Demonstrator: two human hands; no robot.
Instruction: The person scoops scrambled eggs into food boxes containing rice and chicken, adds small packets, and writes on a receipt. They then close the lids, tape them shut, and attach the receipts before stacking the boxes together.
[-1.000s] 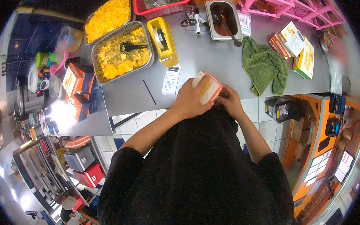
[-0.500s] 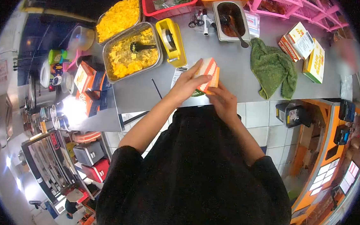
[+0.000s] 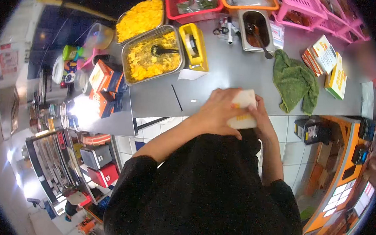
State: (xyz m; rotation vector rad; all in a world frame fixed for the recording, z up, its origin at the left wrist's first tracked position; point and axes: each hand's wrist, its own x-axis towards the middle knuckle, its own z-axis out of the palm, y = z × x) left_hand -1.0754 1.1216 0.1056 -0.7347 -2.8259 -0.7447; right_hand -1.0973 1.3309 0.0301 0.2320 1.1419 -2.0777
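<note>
A small white cardboard food box (image 3: 244,121) with orange lettering is held between my two hands above the counter's front edge, close to my body. My left hand (image 3: 216,108) grips its left side, with the fingers over the top and the thumb low. On the right side, the fingers of my right hand (image 3: 263,118) wrap round the edge. The box's underside is hidden. To the left, a yellow tape dispenser (image 3: 202,54) stands on the counter with a piece of white paper (image 3: 193,74) at its near end.
Two metal trays of yellow food stand left, a black-handled scoop (image 3: 157,50) in the nearer tray (image 3: 128,73). A sauce pan (image 3: 243,38) with a ladle, a green cloth (image 3: 293,87) and printed boxes (image 3: 337,79) lie right. Red, orange and pink baskets (image 3: 298,8) line the back.
The box has been turned, so its white lettered face shows instead of the striped side. Both hands have moved right and lower in view with it. The camera view has shifted slightly.
</note>
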